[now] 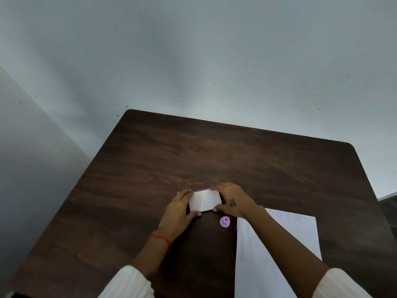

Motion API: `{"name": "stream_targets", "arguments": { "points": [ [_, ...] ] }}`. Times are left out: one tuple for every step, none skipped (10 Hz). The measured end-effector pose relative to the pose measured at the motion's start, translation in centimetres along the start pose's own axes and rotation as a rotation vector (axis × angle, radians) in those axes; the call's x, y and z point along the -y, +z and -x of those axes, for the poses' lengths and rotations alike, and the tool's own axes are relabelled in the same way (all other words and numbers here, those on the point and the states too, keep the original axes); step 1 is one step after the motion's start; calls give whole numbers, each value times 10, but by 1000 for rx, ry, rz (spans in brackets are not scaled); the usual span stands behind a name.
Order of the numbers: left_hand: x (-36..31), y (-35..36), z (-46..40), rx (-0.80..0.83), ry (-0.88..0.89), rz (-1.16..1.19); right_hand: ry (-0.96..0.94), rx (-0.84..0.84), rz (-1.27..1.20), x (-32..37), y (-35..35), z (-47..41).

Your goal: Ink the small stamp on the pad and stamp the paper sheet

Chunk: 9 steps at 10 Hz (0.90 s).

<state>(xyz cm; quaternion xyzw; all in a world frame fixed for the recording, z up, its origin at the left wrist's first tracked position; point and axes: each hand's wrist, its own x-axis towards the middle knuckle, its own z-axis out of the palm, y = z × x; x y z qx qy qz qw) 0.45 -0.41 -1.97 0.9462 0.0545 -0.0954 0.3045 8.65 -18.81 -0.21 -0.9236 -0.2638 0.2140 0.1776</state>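
A white ink pad case [204, 200] with a purple strip along its far edge lies on the dark wooden table [236, 158]. My left hand [179, 211] grips its left end and my right hand [231, 201] grips its right end. Whether the case lid is open I cannot tell. A small purple stamp [225, 221] stands upright on the table just in front of the case, near my right wrist, untouched. The white paper sheet [279, 250] lies to the right, partly under my right forearm, with a few faint round marks near its far edge.
A pale wall rises behind the table. The table's far edge and rounded corners are visible, and its left edge runs diagonally toward me. An orange band sits on my left wrist.
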Motion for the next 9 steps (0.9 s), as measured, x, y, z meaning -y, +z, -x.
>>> {"name": "stream_targets", "arguments": {
  "points": [
    [0, 1, -1, -12, 7, 3, 3, 9, 5, 1, 0, -2],
    [-1, 1, -2, -33, 28, -2, 12, 19, 5, 2, -1, -2],
    [-3, 1, -3, -44, 25, 1, 12, 16, 1, 4, -3, -3],
    [-5, 0, -3, -39, -1, 6, 13, 16, -3, 6, -6, -1],
    [-7, 0, -2, -42, -15, 27, 2, 16, -17, 8, -7, 1],
    [-12, -1, -1, -27, -34, 45, -4, 28, -11, 11, -9, 2],
    [-13, -1, -1, -1, -38, 37, -3, 46, 4, 11, -7, -1],
    [-15, -6, 3, 0, -34, 64, 18, 62, 9, 12, -10, 2],
    [-17, -10, 1, -100, 11, 20, 3, -38, -11, 12, -11, 1]
  ]
}}
